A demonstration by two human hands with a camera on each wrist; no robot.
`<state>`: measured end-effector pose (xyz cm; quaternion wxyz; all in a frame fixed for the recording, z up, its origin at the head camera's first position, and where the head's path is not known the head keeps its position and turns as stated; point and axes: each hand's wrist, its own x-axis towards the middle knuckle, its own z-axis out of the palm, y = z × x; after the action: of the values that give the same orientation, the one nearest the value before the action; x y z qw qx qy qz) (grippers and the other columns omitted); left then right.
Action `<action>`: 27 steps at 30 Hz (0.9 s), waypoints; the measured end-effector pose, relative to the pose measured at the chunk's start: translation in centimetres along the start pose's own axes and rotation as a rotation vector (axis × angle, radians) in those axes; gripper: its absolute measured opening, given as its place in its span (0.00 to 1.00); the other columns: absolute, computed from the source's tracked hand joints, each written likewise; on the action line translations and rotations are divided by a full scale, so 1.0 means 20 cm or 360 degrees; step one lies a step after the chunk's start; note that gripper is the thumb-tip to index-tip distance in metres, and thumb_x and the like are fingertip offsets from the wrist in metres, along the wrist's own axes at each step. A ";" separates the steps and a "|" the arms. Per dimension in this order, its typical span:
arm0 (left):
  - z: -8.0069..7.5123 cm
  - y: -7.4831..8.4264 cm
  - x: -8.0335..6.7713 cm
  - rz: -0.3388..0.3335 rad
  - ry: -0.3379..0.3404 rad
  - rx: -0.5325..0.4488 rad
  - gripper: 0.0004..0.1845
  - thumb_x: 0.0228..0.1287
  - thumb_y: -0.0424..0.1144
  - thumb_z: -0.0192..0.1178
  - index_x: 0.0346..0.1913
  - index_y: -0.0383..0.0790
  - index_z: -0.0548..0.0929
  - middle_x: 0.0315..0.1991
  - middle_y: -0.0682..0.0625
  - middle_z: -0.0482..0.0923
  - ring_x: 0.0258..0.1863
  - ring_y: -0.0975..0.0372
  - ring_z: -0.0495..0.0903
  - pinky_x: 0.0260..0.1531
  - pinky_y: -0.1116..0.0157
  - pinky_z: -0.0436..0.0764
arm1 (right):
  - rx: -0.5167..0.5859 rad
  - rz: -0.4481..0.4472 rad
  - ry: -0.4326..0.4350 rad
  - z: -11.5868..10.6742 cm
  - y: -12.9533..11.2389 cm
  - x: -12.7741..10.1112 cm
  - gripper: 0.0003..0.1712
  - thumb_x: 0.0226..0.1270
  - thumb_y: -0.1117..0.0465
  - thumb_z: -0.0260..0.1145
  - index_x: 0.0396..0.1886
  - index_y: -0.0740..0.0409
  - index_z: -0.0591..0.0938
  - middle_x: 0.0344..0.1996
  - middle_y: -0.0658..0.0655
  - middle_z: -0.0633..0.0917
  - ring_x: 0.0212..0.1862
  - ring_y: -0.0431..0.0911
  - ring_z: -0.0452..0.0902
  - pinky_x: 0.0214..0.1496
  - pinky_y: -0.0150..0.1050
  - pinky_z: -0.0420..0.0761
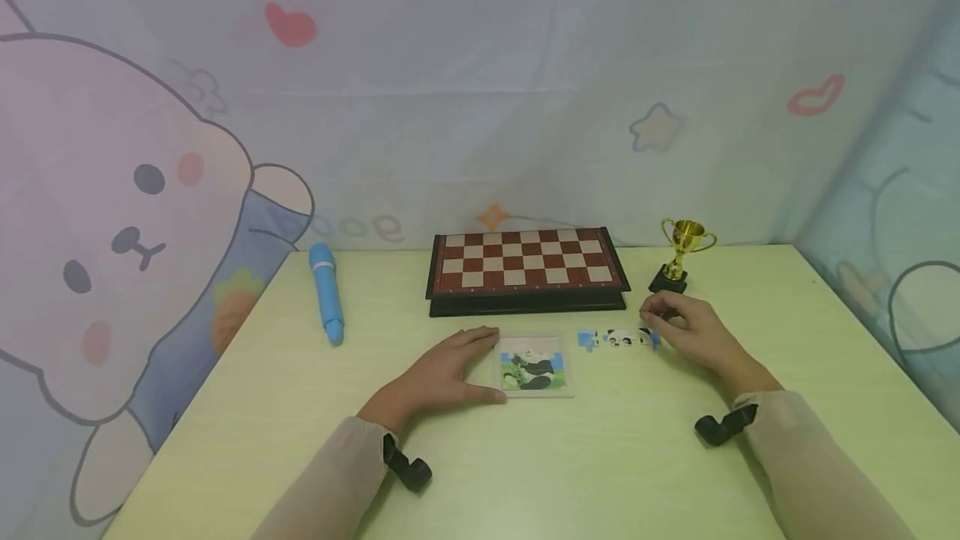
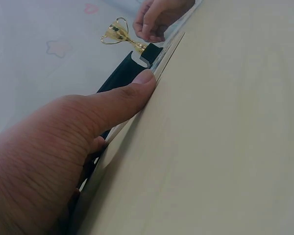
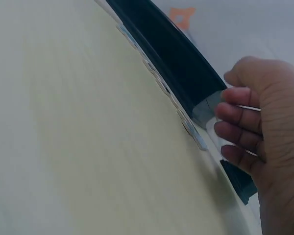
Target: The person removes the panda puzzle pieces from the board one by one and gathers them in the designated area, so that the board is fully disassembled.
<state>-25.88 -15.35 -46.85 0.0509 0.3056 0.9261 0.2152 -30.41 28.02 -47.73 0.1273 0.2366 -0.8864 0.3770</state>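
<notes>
A square panda puzzle board [image 1: 532, 380] with a pale border lies on the table. My left hand [image 1: 450, 369] rests at its left side, thumb near the lower left corner and fingers by the upper left one. In the left wrist view the thumb [image 2: 122, 100] stretches straight along the board's edge. Several blue, white and black puzzle pieces [image 1: 619, 338] lie in a row right of the board. Over the right end of that row hovers my right hand [image 1: 693, 336], fingers loosely bent. Nothing shows between those fingers [image 3: 237, 129] in the right wrist view.
A folded chessboard case [image 1: 528, 265] stands behind the puzzle. To its right is a small gold trophy cup [image 1: 684, 248] on a black base, close behind my right hand. A blue pen-like stick [image 1: 327, 294] lies at the left. A printed curtain [image 1: 480, 107] hangs behind the table.
</notes>
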 end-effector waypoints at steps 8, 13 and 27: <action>0.01 -0.02 0.00 0.0006 0.0007 0.0008 0.55 0.53 0.78 0.58 0.79 0.53 0.60 0.78 0.60 0.54 0.77 0.61 0.52 0.74 0.55 0.56 | 0.0144 -0.0183 -0.0026 0.05 -0.14 0.03 0.11 0.64 0.64 0.74 0.45 0.56 0.84 0.39 0.48 0.86 0.45 0.45 0.82 0.52 0.51 0.82; 0.01 -0.02 0.01 0.0018 0.0011 0.0001 0.55 0.53 0.78 0.59 0.79 0.52 0.60 0.79 0.58 0.55 0.77 0.59 0.53 0.74 0.53 0.57 | 0.0243 -0.0351 -0.0096 0.13 -0.26 0.05 0.14 0.60 0.69 0.75 0.43 0.57 0.83 0.40 0.57 0.86 0.45 0.51 0.83 0.46 0.58 0.83; 0.00 0.00 0.00 0.0020 0.0012 -0.0015 0.53 0.54 0.75 0.61 0.79 0.51 0.62 0.78 0.58 0.56 0.77 0.60 0.54 0.74 0.54 0.58 | 0.0161 -0.0586 -0.0368 0.49 -0.48 0.22 0.14 0.69 0.54 0.70 0.49 0.54 0.85 0.44 0.46 0.85 0.47 0.39 0.80 0.51 0.42 0.81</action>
<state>-25.92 -15.35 -46.81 0.0473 0.3105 0.9233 0.2210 -29.65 13.62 -46.86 0.0796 0.4421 -0.8169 0.3618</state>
